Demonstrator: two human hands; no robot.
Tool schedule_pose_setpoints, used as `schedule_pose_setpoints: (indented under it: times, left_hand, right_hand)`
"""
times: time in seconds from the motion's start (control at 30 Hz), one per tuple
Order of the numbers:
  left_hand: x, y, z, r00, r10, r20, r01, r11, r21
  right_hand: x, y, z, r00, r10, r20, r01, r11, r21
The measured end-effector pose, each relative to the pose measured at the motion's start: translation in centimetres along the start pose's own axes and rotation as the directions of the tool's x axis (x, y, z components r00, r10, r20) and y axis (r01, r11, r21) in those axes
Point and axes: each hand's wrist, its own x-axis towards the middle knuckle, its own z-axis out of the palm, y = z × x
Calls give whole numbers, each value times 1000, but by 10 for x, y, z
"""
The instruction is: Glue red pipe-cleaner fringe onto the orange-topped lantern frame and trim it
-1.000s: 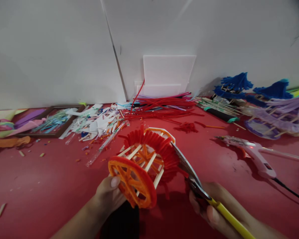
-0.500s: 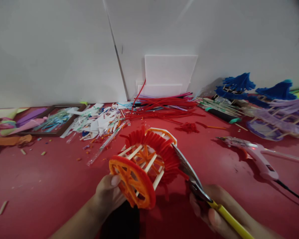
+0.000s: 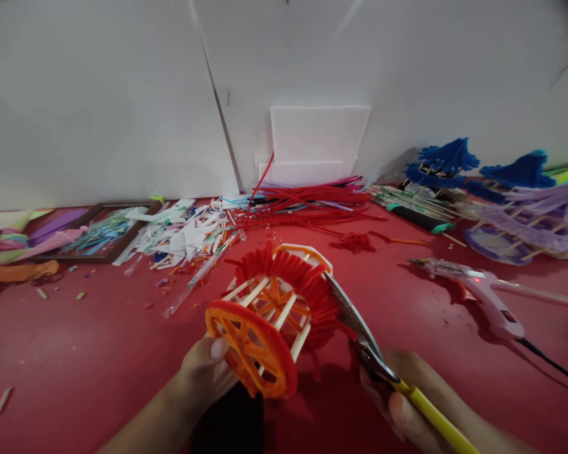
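Observation:
My left hand (image 3: 211,366) grips a round frame (image 3: 250,347) by its near orange wheel with a red rim. Pale sticks run from that wheel to another orange, spoked ring, and a fringe of short red strips (image 3: 319,293) stands out around the frame. At the far end a white-edged piece shows. Scissors (image 3: 366,340) with yellow handles are in my right hand (image 3: 402,391). Their blades point up and left, lying against the right side of the red fringe. Part of the lower blade is hidden by the strips.
Behind the frame lie red pipe cleaners (image 3: 307,202) before leaning white boards (image 3: 317,135). White scraps (image 3: 189,233) and a dark picture frame (image 3: 108,255) lie left. On the right are a pink glue gun (image 3: 490,296) with a cable and blue and purple models (image 3: 530,221).
The view has shifted slightly, with the background a little further left. Both hands, the round frame and the scissors keep nearly the same positions.

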Motion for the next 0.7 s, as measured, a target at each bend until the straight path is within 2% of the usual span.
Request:
schedule_pose_setpoints:
  times: [0.23,0.37,0.5,0.63,0.7]
  left_hand:
    - [-1,-1,0,1000,-4,5,4,1000,-9]
    - [0,0,3,1000,25,14,-24,1000,-18]
    - [3,1,6,997,65,50,-61,996,-66]
    - [4,5,5,994,55,99,-49,996,-68]
    - [3,7,2,996,20,88,-18,999,-31]
  right_hand:
    - [4,-8,-3,999,-52,-8,52,998,-48]
    - [4,1,0,993,-93,-79,87,994,-69]
    - [4,12,2,990,-125,-68,122,991,-45]
    - [2,7,-2,992,-84,-91,81,996,-39]
    - [1,0,-6,995,-41,-89,37,999,-36]
